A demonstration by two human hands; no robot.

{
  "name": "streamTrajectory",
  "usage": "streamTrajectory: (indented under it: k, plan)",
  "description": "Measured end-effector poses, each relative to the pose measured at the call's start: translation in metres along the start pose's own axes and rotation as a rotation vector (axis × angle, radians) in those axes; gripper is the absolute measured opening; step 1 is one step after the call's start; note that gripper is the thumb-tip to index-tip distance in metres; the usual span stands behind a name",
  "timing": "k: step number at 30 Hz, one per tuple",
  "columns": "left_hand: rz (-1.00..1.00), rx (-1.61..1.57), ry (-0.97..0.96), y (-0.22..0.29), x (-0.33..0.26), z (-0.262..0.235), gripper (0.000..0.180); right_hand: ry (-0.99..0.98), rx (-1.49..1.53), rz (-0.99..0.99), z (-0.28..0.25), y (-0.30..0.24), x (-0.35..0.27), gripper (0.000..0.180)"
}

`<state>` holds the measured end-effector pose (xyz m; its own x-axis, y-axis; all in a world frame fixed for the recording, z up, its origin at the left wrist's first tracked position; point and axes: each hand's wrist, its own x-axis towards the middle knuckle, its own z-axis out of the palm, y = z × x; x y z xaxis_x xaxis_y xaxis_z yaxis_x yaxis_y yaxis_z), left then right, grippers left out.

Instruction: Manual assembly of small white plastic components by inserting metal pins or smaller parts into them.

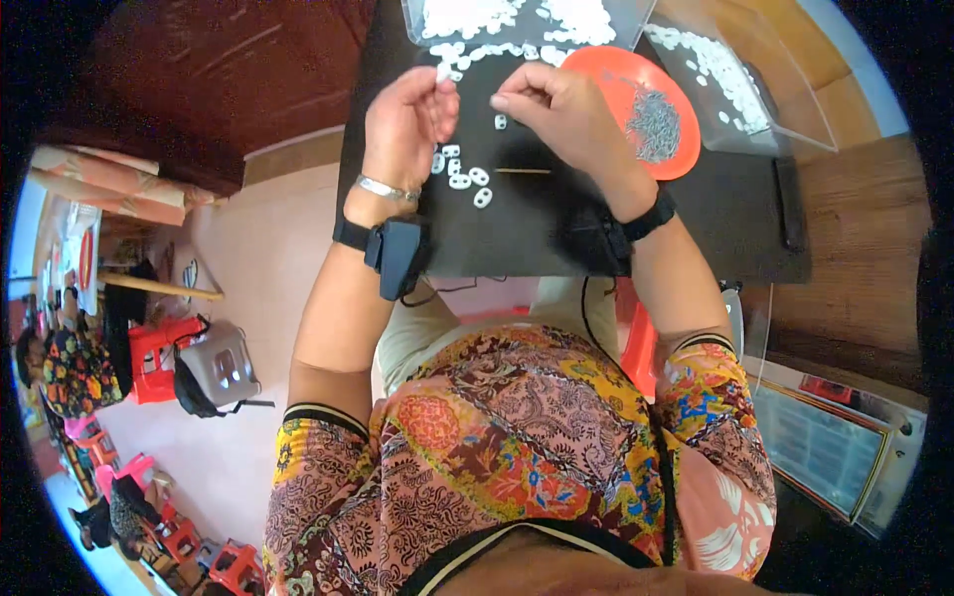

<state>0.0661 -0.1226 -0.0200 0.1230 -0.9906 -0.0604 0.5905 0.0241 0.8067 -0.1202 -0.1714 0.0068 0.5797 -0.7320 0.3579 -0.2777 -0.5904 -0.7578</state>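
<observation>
My left hand point(405, 124) is raised over the dark table, thumb and fingers pinching a small white plastic piece point(443, 73). Across from it, my right hand point(571, 114) has its thumb and index finger pressed together; whatever is between them is too small to make out. Just below its fingertips lies one white two-holed piece point(500, 122). Several more two-holed pieces point(459, 181) rest in a loose group beside my left wrist. A thin brown stick point(523, 171) lies on the table between my forearms.
An orange-red plate point(686, 119) holding a heap of small grey metal pins point(654, 127) stands right of my right hand. Clear bins point(636, 22) with many white pieces stand at the far side. Left, beyond the table, are a grey chair point(219, 368) and red stools point(164, 358).
</observation>
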Motion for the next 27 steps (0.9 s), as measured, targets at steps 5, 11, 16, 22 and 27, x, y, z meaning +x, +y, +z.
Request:
streamTrajectory:
  k: [5, 11, 16, 22, 27]
  plan:
    - [0.014, 0.061, 0.047, -0.003, 0.002, -0.003, 0.022, 0.004, -0.099, -0.103, 0.004, 0.004, -0.001, 0.014]
    - [0.294, 1.254, 0.099, -0.008, -0.002, 0.012, 0.026, 0.099, -0.133, -0.170, 0.000, 0.006, -0.001, 0.014]
    - [0.304, 1.467, 0.134, -0.008, -0.010, 0.019, 0.026, 0.177, -0.087, -0.087, -0.007, 0.012, 0.002, 0.017]
    - [0.609, 1.655, 0.082, -0.024, 0.001, 0.014, 0.020, 0.175, -0.109, -0.031, -0.010, 0.013, 0.003, 0.018]
    - [0.632, 1.977, -0.001, -0.039, 0.002, 0.030, 0.019, 0.189, -0.152, -0.083, -0.014, 0.019, 0.002, 0.020]
